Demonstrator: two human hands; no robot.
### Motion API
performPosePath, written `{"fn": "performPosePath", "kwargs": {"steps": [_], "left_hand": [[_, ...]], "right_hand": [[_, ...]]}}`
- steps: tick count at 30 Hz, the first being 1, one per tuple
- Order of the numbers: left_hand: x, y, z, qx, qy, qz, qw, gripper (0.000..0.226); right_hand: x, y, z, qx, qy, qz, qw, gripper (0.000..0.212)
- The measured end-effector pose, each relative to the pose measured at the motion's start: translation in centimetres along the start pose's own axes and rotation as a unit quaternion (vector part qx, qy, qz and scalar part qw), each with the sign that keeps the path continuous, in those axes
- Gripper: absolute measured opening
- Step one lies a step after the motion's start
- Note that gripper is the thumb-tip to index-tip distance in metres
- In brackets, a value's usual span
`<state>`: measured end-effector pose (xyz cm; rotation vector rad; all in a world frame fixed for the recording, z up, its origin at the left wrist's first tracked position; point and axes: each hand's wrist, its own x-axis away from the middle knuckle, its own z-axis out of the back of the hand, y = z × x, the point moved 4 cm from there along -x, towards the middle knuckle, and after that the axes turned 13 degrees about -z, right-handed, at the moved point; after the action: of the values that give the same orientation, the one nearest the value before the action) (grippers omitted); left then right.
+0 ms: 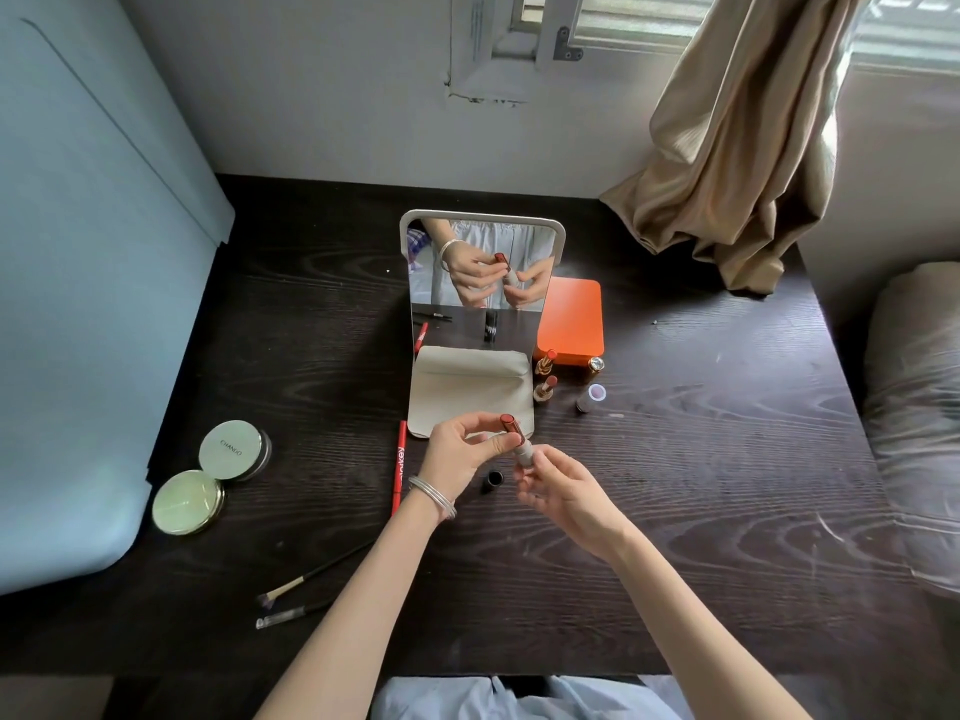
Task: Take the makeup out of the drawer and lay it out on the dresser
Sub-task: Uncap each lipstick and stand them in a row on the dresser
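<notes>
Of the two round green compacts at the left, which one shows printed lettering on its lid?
The farther compact, overlapping the plain-lidded near compact.

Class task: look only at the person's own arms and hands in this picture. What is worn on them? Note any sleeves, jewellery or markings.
Both forearms are bare, with no sleeves in sight. The left hand has thin silver bangles stacked at the wrist. The right hand shows no bracelet, watch or ring. No markings show on either arm. Pale blue clothing shows at the bottom edge.
</notes>
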<state>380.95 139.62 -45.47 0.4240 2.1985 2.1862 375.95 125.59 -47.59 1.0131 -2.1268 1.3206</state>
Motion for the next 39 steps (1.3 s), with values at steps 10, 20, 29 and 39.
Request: {"fn": "performPosePath", "kwargs": {"steps": [10,20,29,39], "left_hand": [[-0.4,0.3,0.0,0.003,-0.009,-0.001,1.0,0.015],[-2.0,0.5,-1.3,-0.024,-0.037,0.001,0.999,0.017],[-4.0,-0.5,-2.1,-0.107,-0.111,-0.009,0.988,0.035],[-7.3,-3.3,-3.5,-0.28,-0.16,0.019,0.946,0.016]], "right_hand": [[0.2,-0.8,0.6,0.016,0.02,0.015,1.0,0.043],[0.2,-2.1,1.6,0.171,0.121,0.085,0.974,0.029],[-1.1,-3.1,3.5,0.243,0.228,0.126,0.935,0.014],[-3.8,-2.4,6.1,0.212,0.323,0.099,0.917,0.023]]}}
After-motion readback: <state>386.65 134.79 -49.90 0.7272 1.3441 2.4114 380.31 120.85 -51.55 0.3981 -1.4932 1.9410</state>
